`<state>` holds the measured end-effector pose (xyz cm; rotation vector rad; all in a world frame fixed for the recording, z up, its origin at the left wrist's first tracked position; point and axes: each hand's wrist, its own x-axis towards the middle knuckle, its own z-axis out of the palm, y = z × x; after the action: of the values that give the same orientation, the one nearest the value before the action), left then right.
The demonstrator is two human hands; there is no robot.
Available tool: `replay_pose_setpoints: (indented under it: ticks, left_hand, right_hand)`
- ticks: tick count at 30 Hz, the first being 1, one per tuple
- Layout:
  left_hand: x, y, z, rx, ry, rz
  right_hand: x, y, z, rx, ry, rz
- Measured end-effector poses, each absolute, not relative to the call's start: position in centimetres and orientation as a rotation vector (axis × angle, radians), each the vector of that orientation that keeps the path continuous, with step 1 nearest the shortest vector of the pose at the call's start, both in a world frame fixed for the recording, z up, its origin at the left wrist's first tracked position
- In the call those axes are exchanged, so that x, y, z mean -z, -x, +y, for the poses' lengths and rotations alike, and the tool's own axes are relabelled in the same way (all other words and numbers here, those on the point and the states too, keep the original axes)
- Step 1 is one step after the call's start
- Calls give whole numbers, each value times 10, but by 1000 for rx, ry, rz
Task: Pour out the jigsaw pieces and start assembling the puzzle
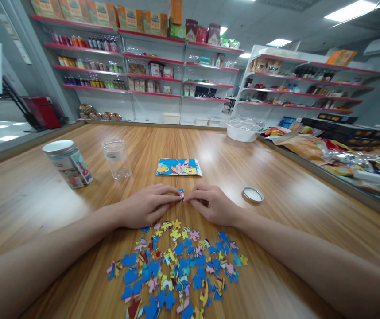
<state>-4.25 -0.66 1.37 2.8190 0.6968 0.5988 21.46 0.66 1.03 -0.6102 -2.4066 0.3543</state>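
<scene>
A person's two bare hands meet at the middle of a wood-grain tabletop (296, 208), the left hand (148, 204) and right hand (213, 204) touching a small puzzle section (182, 195) from opposite sides. Fingertips hide part of it; whether either hand pinches the section or merely steadies it against the wood, and whether it is one piece or several, cannot be told. It lies just short of a cartoon picture card (178, 167) and beyond a loose pile of jigsaw pieces (184, 266).

The likeliest trouble is small: uneven pressure from the two sides could skew the section or lift a tab, and a forearm drawn inward could drag pieces out of the pile, which spreads between the arms. A wide swing of the left arm might tip the clear jar (118, 161) or the printed canister (68, 164) beside it; one on the right could knock the round lid (253, 195).

Wood stretches between the card and the table's far edge (150, 125), giving the hands room to move forward. Near the right edge stands a white bowl (243, 131), with packaged goods (323, 150) beyond. The near edge is out of view.
</scene>
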Motion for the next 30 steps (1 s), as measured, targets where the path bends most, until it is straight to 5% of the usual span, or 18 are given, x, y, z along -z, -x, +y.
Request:
replay_pose_setpoints:
  ticks: [13,30]
  left_hand:
    - [-15,53,1,-852,-2302,823]
    - [-41,73,-8,-377,-2526,600]
  right_hand:
    - [-11,-213,7,-352,653,-2386]
    - [-11,-212,7,-378,692,-2394]
